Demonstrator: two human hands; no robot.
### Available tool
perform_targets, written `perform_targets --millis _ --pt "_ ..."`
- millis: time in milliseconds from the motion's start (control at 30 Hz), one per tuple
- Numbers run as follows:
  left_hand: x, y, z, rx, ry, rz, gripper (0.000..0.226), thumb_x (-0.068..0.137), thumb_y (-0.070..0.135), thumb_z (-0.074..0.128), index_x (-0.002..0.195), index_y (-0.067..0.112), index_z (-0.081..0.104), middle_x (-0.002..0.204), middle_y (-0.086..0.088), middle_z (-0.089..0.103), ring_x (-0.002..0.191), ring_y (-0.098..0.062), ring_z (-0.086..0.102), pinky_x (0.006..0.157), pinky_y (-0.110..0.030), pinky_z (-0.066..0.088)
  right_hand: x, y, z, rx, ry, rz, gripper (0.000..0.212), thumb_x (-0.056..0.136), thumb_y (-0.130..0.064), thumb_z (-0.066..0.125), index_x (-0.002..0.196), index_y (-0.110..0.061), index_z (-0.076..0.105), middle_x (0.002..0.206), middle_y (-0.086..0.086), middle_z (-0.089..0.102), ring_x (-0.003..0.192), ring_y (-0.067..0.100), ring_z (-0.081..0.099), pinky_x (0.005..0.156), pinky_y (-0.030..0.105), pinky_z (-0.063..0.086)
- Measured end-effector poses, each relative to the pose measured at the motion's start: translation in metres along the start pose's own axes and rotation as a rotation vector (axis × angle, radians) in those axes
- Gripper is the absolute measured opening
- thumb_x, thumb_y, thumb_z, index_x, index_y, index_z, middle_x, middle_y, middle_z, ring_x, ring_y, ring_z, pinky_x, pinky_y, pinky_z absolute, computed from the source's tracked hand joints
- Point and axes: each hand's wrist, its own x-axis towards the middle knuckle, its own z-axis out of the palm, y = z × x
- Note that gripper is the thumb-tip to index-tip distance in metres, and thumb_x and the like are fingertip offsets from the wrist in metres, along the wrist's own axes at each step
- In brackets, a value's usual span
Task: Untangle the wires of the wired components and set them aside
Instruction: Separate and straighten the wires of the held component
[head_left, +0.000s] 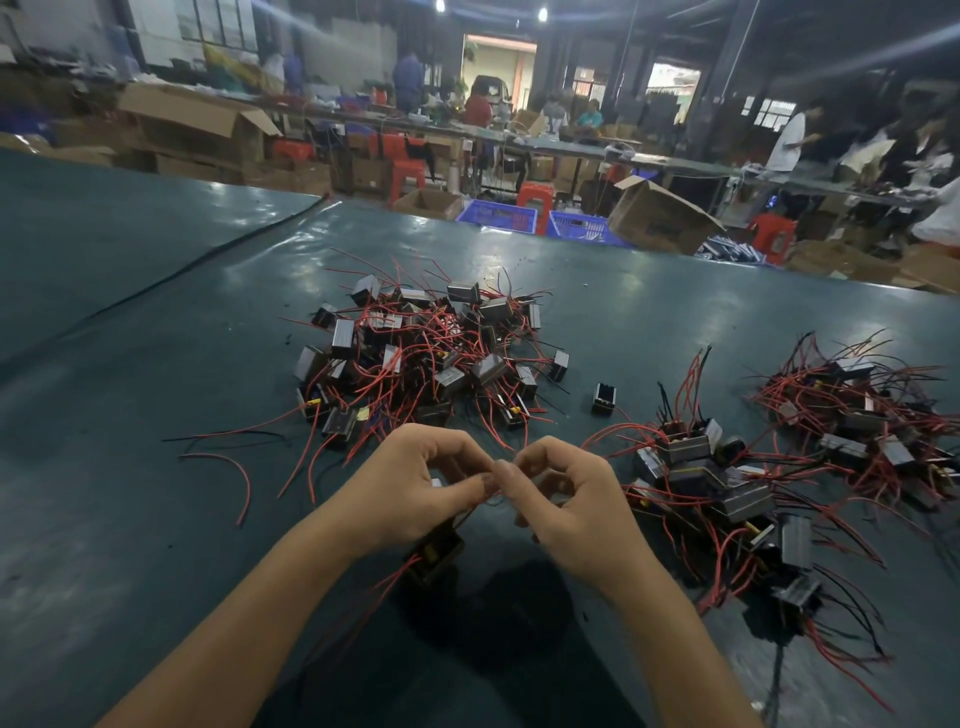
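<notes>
1. Dark green matting (156, 338) covers a long workbench in a busy workshop, with cartons and blue crates behind it.
2. At mid-bench lies a tangled heap (426, 353) of small black wired components. Two looser groups lie to the right, one near (727, 483) and one farther (872, 415), and they look like the ones already set aside.
3. The step in hand is freeing one component (436, 553), which sits just under the left hand (410, 488), close to the wrist.
4. Its red leads (392, 571) trail down and leftward. Where they run up to the fingers is blurred.
5. The left hand and right hand (571, 499) meet fingertip to fingertip (493, 475). Each thumb and forefinger is pinched together on what seems to be a thin lead, and the other fingers are curled.
6. Next, I judge, the lead should be drawn apart gently until it runs straight. Then the component can go to the near right-hand group.
</notes>
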Motion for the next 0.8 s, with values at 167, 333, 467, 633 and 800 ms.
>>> perform_targets --millis 167,333,467,633,800 --pt "-0.001 -0.002 0.007 0.025 0.004 0.019 0.005 0.084 0.010 0.074 0.084 0.015 0.075 0.073 0.008 0.071 0.069 -0.003 0.065 0.067 -0.018 0.050 0.005 0.004 0.002 0.116 0.016 0.168 0.023 0.092 -0.011 0.063 0.070 -0.006 0.061 0.052 0.003 0.052 0.045 0.019 0.044 0.044 0.028 0.037" --pt "0.001 -0.003 0.004 -0.064 0.039 -0.025 0.007 0.086 0.020 0.072 0.091 0.025 0.073 0.079 0.009 0.074 0.071 -0.005 0.068 0.066 -0.014 0.050 0.006 0.006 0.008 0.301 0.090 0.344 0.024 0.095 -0.022 0.061 0.077 -0.005 0.064 0.057 0.001 0.061 0.044 0.011 0.052 0.041 0.021 0.041" --pt "-0.001 -0.007 0.001 -0.076 -0.023 -0.076 0.037 0.070 0.027 0.086 0.102 0.027 0.067 0.082 0.002 0.071 0.071 -0.011 0.067 0.064 -0.024 0.054 0.007 0.010 0.013 0.301 0.143 0.357 0.026 0.097 -0.032 0.056 0.080 -0.015 0.068 0.073 0.015 0.063 0.057 0.016 0.057 0.045 0.025 0.045" --pt "0.002 -0.012 -0.003 -0.052 0.062 -0.059 0.014 0.075 0.015 0.081 0.086 0.016 0.073 0.077 0.002 0.074 0.067 -0.009 0.069 0.064 -0.019 0.054 0.008 0.010 0.018 0.348 0.106 0.417 0.025 0.102 -0.024 0.048 0.092 -0.021 0.070 0.104 0.009 0.069 0.083 0.024 0.070 0.051 0.028 0.053" --pt "0.004 -0.019 -0.013 -0.152 0.164 -0.116 0.012 0.078 0.021 0.077 0.088 0.017 0.071 0.076 -0.004 0.074 0.070 -0.020 0.073 0.060 -0.022 0.056 0.007 0.011 0.023 0.468 0.179 0.456 0.012 0.097 -0.017 0.058 0.098 -0.015 0.070 0.099 0.007 0.071 0.086 0.013 0.070 0.058 0.025 0.056"
